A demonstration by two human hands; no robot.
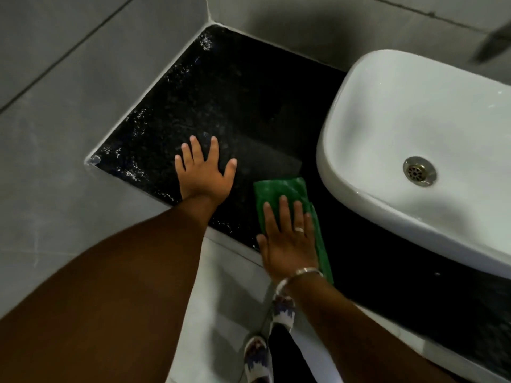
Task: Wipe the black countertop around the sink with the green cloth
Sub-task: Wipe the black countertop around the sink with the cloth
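The black countertop (221, 100) fills the corner between grey walls, speckled and wet-looking along its left edge. A white sink basin (401, 128) stands on it at the right. The green cloth (282, 189) lies flat on the counter near the front edge, just left of the basin. My right hand (287, 236) presses flat on the cloth with fingers spread, wearing a ring and a bracelet. My left hand (203, 172) rests palm down on the bare counter to the left of the cloth, fingers apart, holding nothing.
Grey tiled walls (83, 78) border the counter at the left and back. A metal drain (419, 171) sits in the basin. A blurred dark tap (492, 45) shows at the top right. Below the counter edge are pale floor tiles and my patterned sandals (282, 310).
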